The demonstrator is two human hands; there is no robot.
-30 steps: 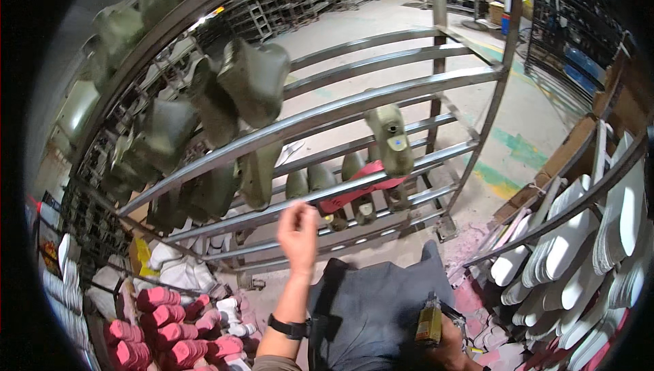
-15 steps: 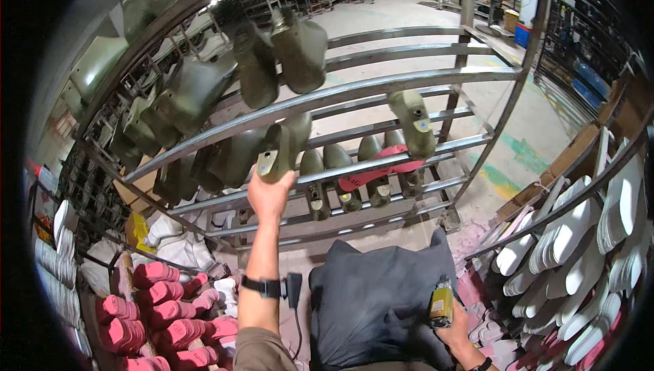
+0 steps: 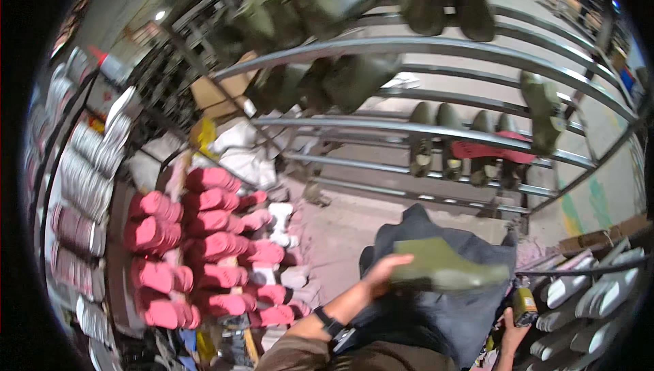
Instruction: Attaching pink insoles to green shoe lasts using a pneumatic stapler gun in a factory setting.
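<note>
My left hand (image 3: 383,277) is closed round the end of an olive-green shoe last (image 3: 449,265). The last is blurred by motion and lies sideways over the dark apron (image 3: 436,316) on my lap. At the lower right my right hand (image 3: 514,333) grips a yellow and black hand tool (image 3: 524,305), whose exact kind I cannot make out. Ahead, more green lasts (image 3: 361,81) sit on a metal rack (image 3: 436,124). One green last (image 3: 543,112) leans at the rack's right, beside a pink insole (image 3: 490,151) laid across several lasts.
Stacks of pink insoles (image 3: 218,245) stand at the left, with a rack of pale insoles (image 3: 85,160) farther out. White insoles (image 3: 606,282) hang in rows at the right, close to my right hand. White sacks (image 3: 245,153) and a cardboard box (image 3: 219,95) lie behind the pink stacks.
My left hand has taken a green last off the rack and brought it down over my lap. The view has swung left. My right hand still holds the yellow tool.
</note>
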